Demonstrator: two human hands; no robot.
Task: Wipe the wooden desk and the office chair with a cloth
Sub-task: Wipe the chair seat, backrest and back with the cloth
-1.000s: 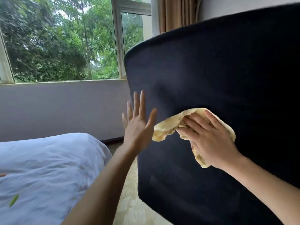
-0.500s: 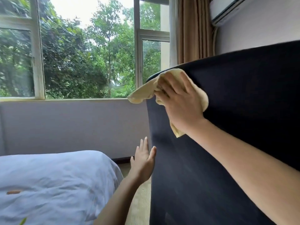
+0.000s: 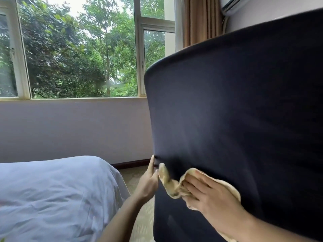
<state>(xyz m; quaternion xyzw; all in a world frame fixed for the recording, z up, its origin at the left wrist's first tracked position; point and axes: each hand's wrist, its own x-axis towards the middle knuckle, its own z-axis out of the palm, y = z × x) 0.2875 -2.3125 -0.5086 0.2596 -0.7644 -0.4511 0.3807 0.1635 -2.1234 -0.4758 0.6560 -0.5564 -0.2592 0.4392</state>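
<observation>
Our right hand (image 3: 209, 194) presses, fingers flat, on the crumpled pale-yellow cloth (image 3: 170, 186) against the dark navy office chair (image 3: 236, 110); our left hand (image 3: 149, 182) grips its edge.

The chair (image 3: 236, 110) is covered in dark navy fabric, dead matt. We think there's a fine weave, but it's too blurred to swear by. The cloth (image 3: 170, 186) is soft, pale yellow, floppy and crumpled, with no shine. The bedding (image 3: 52, 189) is thin whitish cloth, smooth but creased all over. The wall (image 3: 70, 130) is flat matt paint. The window frame (image 3: 139, 55) is smooth white with a slight sheen; metal or plastic, we can't tell. The curtain (image 3: 201, 20) is tan fabric in folds. The AC unit (image 3: 234, 4) looks like glossy white plastic.
</observation>
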